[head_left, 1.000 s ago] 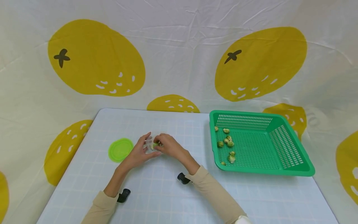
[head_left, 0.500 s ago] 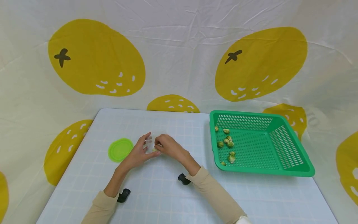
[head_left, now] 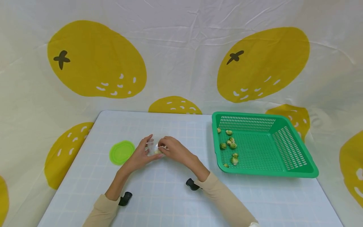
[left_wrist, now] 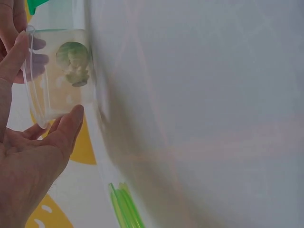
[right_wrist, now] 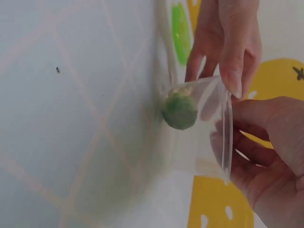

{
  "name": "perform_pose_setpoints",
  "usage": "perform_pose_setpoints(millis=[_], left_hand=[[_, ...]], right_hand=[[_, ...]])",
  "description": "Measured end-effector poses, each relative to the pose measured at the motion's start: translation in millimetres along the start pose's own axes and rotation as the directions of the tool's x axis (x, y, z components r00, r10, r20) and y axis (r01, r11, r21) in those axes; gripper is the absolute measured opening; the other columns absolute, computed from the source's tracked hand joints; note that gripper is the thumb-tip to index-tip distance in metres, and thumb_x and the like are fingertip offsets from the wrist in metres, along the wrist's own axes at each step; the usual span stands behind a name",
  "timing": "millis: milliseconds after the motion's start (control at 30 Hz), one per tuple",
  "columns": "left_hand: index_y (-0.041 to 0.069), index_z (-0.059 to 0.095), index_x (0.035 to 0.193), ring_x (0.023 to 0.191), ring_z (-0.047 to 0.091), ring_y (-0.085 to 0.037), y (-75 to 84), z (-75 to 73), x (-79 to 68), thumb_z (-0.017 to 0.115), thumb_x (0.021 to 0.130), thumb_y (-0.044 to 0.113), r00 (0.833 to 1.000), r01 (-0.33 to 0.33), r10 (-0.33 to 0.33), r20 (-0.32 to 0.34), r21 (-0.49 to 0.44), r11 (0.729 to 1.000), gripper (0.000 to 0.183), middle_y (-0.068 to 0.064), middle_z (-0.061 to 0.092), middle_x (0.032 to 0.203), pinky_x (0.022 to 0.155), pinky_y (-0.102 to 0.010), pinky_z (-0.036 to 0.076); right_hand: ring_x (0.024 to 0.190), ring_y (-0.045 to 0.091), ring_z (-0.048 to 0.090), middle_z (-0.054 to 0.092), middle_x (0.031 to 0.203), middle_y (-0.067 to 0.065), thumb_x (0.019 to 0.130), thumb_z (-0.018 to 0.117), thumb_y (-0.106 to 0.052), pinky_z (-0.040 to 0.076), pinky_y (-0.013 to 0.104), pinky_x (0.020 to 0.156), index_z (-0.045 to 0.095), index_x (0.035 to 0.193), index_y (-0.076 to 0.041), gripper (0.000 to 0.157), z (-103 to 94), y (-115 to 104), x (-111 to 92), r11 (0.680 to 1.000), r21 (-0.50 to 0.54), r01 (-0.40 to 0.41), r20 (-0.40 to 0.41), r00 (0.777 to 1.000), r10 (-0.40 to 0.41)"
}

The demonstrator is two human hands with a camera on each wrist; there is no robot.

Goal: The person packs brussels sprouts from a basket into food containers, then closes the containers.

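My left hand (head_left: 142, 153) grips a clear plastic container (left_wrist: 57, 102), thumb on one side and fingers on the other. Through its wall a single green Brussels sprout (right_wrist: 180, 110) shows at the bottom. The fingers of my right hand (head_left: 173, 149) reach in past the rim, a little apart from the sprout; nothing is seen held in them. To the left of the container lies a round lime-green lid (head_left: 122, 152) on the table.
A green plastic basket (head_left: 295, 174) stands at the right of the table. Several Brussels sprouts (head_left: 233, 146) lie along its left side. A pale checked cloth (head_left: 158, 195) covers the table, and a fruit-print sheet (head_left: 181, 63) hangs behind.
The sprout has left my right fingers and dropped to the container's bottom. My right hand and forearm have shifted slightly right. The left hand has stayed in place.
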State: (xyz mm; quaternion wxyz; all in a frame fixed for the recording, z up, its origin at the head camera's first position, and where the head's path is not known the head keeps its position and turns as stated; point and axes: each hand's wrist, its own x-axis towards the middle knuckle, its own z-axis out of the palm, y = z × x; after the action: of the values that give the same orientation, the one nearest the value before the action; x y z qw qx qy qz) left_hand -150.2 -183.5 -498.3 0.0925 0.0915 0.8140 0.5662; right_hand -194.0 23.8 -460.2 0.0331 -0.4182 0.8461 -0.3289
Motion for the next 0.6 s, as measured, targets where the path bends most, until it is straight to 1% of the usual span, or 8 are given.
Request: perform_pose_setpoints(millis=[167, 333, 600], left_hand=[[0.009, 0.015, 0.164, 0.150, 0.026, -0.038, -2.0, 0.9, 0.8, 0.084, 0.088, 0.030, 1.000, 0.000, 0.000, -0.002, 0.010, 1.000, 0.105, -0.022, 0.020, 0.164, 0.118, -0.057, 0.031], [0.009, 0.014, 0.164, 0.150, 0.027, -0.037, -0.6, 1.9, 0.9, 0.085, 0.088, 0.031, 1.000, 0.008, -0.008, 0.000, 0.013, 1.000, 0.106, -0.022, 0.020, 0.164, 0.118, -0.055, 0.032], [0.005, 0.015, 0.163, 0.149, 0.027, -0.038, 2.1, 1.1, 1.7, 0.086, 0.087, 0.031, 1.000, 0.010, -0.010, -0.007, 0.036, 0.999, 0.108, -0.023, 0.021, 0.163, 0.118, -0.055, 0.032]], right_hand=[[0.099, 0.023, 0.066, 0.069, 0.102, 0.010, 0.098, 0.069, -0.003, 0.056, 0.032, 0.092, 0.070, 0.109, 0.003, 0.012, -5.0, 0.0, -8.2, 1.000, 0.020, 0.016, -0.027, 1.000, -0.015], [0.101, 0.022, 0.065, 0.069, 0.105, 0.009, 0.098, 0.070, -0.004, 0.056, 0.032, 0.094, 0.069, 0.112, 0.002, 0.015, -11.1, -2.5, -15.7, 1.000, 0.031, 0.006, -0.037, 0.999, -0.005], [0.107, 0.022, 0.065, 0.070, 0.111, 0.008, 0.097, 0.071, -0.005, 0.055, 0.033, 0.097, 0.069, 0.116, -0.002, 0.019, -25.5, -5.4, -27.8, 1.000, -0.007, 0.002, -0.060, 0.998, -0.003]])
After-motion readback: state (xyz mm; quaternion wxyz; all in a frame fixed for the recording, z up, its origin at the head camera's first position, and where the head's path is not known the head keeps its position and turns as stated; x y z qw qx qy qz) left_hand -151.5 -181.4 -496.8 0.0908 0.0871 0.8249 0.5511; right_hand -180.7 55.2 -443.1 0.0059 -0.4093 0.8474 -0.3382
